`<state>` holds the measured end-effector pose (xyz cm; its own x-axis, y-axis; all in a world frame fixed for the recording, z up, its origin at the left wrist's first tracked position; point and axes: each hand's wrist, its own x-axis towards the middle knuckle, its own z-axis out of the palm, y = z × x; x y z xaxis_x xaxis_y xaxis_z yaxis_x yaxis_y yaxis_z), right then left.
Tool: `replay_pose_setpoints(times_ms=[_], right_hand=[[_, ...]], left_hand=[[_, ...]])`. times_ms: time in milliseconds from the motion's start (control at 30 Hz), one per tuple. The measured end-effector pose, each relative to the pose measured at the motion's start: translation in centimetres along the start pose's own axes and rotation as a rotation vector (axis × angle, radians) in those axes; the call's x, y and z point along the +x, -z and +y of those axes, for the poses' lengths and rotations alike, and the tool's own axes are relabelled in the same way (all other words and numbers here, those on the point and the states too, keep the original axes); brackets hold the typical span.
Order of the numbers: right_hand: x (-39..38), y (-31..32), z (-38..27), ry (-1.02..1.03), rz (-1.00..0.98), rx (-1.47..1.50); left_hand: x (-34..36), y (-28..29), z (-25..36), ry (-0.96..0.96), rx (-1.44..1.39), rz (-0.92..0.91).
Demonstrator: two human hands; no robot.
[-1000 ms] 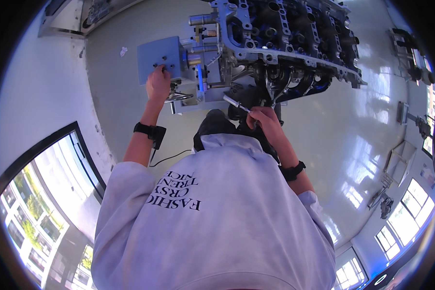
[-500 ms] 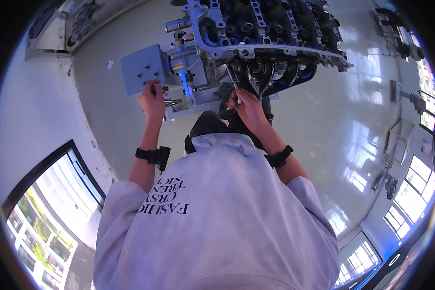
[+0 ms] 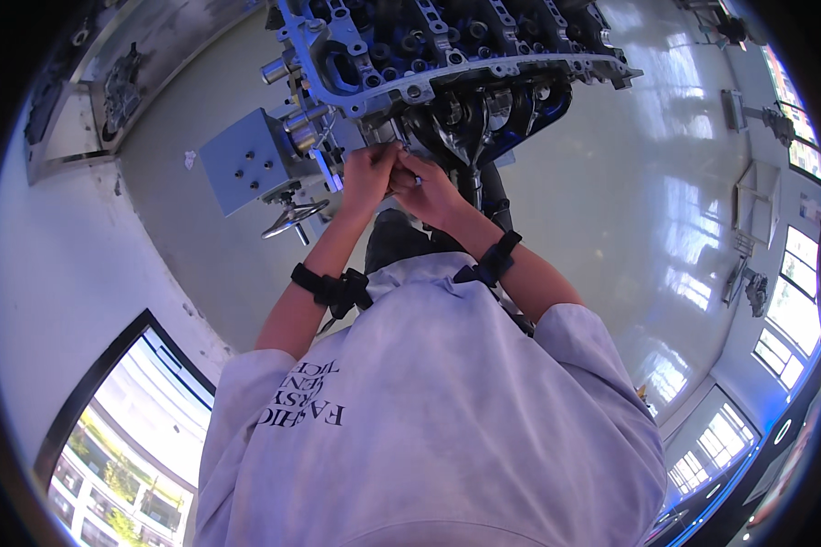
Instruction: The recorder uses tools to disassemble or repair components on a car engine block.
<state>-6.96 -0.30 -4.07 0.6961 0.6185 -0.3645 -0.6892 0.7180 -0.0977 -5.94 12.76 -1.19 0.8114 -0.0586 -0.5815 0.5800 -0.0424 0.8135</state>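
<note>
Head view: the left hand (image 3: 367,175) and right hand (image 3: 429,190) meet at about 12 o'clock from the picture's centre, pressed close together under the lower edge of the large grey cast-metal engine block (image 3: 447,55) that fills the top of the frame. The right hand's grip is narrow, pinched on a small slim silver tool (image 3: 412,179) whose tip points at 9 o'clock toward the left fingers; the left hand's grip is curled against the block's underside, and what it holds, if anything, cannot be told. Both wrists carry black bands. At 9 o'clock of the hands sits a grey square metal box with bolt holes (image 3: 246,162), and just below it a small chrome handwheel (image 3: 292,217). To do this well, I judge the left hand should brace the part steady while the right keeps the tool square to the fitting, with light, even turns. Signs: a small white scrap lies on the pale glossy floor (image 3: 192,160) at 10 o'clock; dark printed lettering runs across the pale grey shirt (image 3: 447,428) at 7 o'clock.
</note>
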Motion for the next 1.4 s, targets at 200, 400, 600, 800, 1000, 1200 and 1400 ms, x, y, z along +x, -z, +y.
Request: replay_pose_setpoints(times_ms=[200,400,600,800,1000,1200,1400], right_hand=[[0.5,-0.8,-0.1,0.237,0.447,-1.227],[0.8,-1.1,0.6,0.445,0.552,-1.54],[0.1,-2.2,0.3,0.228,0.298,-0.389],[0.5,-3.1,0.2,0.095,0.335,-0.047],[0.5,-2.9,0.1,0.037,0.258,0.147],[0.6,-2.6,0.0,0.104,0.416,-0.258],[1.0,-3.2,0.9,0.353,0.676,-0.636]], left_hand=[[1.0,0.2,0.5,0.138,-0.491,-0.134],[1.2,-0.2,0.7,0.056,-0.265,-0.151],[1.7,0.5,1.1,-0.01,-0.113,-0.186],[0.0,2.3,2.2,-0.044,0.08,-0.388],[-2.7,3.6,2.9,-0.079,0.993,-0.464],[-1.2,2.3,-2.6,-0.4,0.985,-0.267],[1.1,1.4,-6.5,-0.54,0.863,-0.204]])
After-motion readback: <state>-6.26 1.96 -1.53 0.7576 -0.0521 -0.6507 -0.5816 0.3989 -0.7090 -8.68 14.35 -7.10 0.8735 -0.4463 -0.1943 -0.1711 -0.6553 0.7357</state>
